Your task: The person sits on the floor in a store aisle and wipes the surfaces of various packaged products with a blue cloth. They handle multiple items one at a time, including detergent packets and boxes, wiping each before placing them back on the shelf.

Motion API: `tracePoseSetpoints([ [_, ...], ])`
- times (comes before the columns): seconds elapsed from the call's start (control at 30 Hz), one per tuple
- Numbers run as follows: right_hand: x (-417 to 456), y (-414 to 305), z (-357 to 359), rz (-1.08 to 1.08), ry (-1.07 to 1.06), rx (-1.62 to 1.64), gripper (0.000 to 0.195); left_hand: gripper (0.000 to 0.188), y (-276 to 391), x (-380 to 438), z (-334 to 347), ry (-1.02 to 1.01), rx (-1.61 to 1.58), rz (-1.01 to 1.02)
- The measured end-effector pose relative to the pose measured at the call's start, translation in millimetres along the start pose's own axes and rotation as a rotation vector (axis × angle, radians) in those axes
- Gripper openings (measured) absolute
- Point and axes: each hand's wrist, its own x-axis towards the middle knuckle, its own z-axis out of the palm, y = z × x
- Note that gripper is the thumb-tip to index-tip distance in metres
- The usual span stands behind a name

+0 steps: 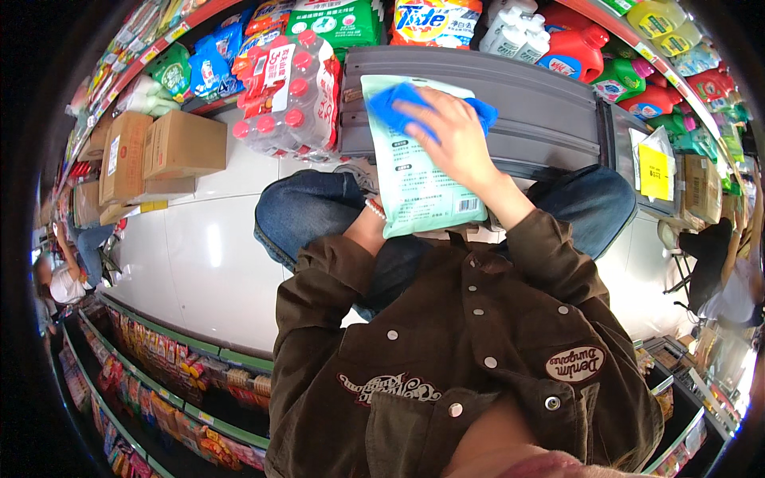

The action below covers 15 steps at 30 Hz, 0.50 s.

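A pale green plastic pouch (427, 197) with printed writing and a barcode stands tilted over my lap, in front of a grey metal shelf (538, 89). On its upper part lies a blue cloth (391, 110), pressed by my right hand (445, 128), whose fingers spread over it. My left hand (369, 230) is at the pouch's lower left edge, below a beaded bracelet; its fingers are mostly hidden behind the pouch, so its hold cannot be made out.
Shrink-wrapped bottles with red caps (293, 95) stand left of the pouch. Detergent bags (436, 24) and red detergent bottles (574, 51) line the shelf behind. Cardboard boxes (185, 143) sit at the left. Other people are at the far left (69, 284) and far right (732, 296). Snack shelves lie behind me.
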Motion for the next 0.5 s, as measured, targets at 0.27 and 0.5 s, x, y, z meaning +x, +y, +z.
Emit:
tracePoseSetpoints([
  [0.27,-40.7,16.3,-1.4,0.159,-0.049,0.162,0.044,0.062,-5.6,0.7,-2.0,-0.111,-0.117,0.006],
  [0.5,-95.1,-17.3,-13.6,0.099,-0.188,-0.028,0.074,0.056,-13.0,9.0,-51.6,-0.249,-0.325,-0.097],
])
